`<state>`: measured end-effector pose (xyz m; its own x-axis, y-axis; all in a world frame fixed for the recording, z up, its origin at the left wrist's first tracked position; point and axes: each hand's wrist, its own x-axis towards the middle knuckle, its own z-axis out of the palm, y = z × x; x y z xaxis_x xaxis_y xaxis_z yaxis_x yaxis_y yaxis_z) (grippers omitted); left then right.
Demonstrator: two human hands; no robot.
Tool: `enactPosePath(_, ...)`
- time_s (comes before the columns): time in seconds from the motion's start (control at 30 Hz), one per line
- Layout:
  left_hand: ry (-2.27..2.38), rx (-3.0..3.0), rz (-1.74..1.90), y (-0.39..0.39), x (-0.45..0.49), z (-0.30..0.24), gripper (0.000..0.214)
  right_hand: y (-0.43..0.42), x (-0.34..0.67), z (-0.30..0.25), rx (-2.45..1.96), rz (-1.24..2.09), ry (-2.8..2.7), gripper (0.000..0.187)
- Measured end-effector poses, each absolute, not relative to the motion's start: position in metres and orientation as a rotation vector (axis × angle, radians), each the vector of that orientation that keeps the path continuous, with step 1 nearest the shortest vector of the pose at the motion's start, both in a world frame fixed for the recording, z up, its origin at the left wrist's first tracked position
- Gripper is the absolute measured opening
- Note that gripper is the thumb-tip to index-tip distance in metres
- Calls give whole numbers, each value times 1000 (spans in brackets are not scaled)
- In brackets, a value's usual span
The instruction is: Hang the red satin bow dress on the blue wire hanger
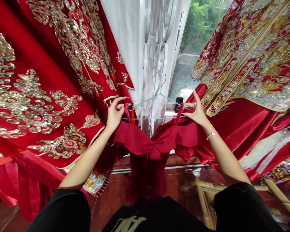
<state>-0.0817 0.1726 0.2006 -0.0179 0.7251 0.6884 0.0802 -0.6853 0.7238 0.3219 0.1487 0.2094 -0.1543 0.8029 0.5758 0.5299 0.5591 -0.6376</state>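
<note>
A red satin dress (147, 145) with a ruffled neckline hangs in front of me, its thin straps rising to a light-blue plastic hanger (154, 101). My left hand (115, 113) pinches the left strap (127, 112) at the hanger's left end. My right hand (196, 109) holds the right strap (179, 113) close to the hanger's right end, with a beaded bracelet (211, 135) on that wrist. The dress's lower part hangs down and is partly hidden by my black-clothed body.
Red garments with gold sequin embroidery (26, 96) hang at left and at right (251, 64). Behind the hanger are a white curtain (154, 54) and a window (190, 45). A bamboo stool frame (205, 196) stands on the red tile floor (106, 199).
</note>
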Motion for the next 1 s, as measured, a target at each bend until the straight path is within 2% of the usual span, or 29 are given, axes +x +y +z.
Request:
enactPosePath(0.13, 911, 1758, 1817, 175, -83, 200, 36, 146, 327, 201, -1204, 209, -1826, 122)
enactPosePath(0.2, 925, 1789, 1811, 175, -84, 201, 35, 146, 332, 197, -1248, 185, -1849, 102)
enactPosePath(0.3, 921, 1913, 1742, 174, -84, 208, 36, 146, 338, 194, -1269, 358, -1978, 67)
enactPosePath(0.37, 955, 2062, 1643, 174, -84, 216, 40, 145, 340, 193, -1270, 480, -2027, 59)
enactPosePath(0.6, 1201, 2512, 919, 176, -113, 246, 55, 138, 345, 185, -1229, 418, -2064, 55)
enactPosePath(0.67, 1267, 2612, 1001, 162, -123, 247, 55, 132, 348, 178, -1241, 278, -2057, 59)
enactPosePath(0.8, 1359, 2813, 1313, 116, -135, 232, 31, 124, 355, 162, -1345, 104, -1921, 73)
enactPosePath(1.0, 1263, 2778, 665, 100, -155, 199, 36, 137, 356, 147, -1473, 301, -1865, 71)
